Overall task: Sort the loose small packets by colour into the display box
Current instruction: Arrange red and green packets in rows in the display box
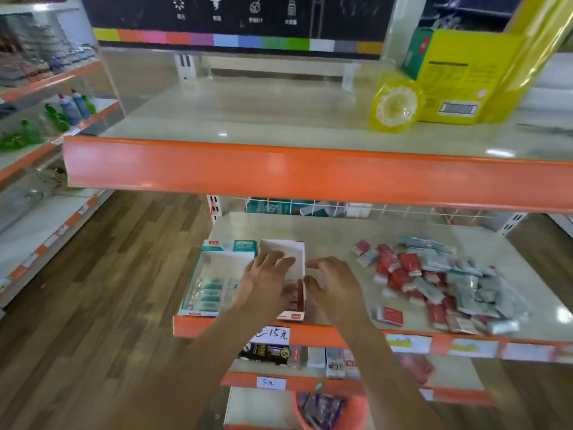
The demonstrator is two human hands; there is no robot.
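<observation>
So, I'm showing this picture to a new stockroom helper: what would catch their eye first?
Probably the heap of loose red and pale packets spread over the right of the middle shelf. Next, the two hands over the display boxes on the left: the left hand reaches into the white box with red packets, the right hand hovers beside it. The teal-packet box sits further left.

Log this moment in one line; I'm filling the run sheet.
left hand open over red box | right hand open beside | loose packets unsorted
</observation>
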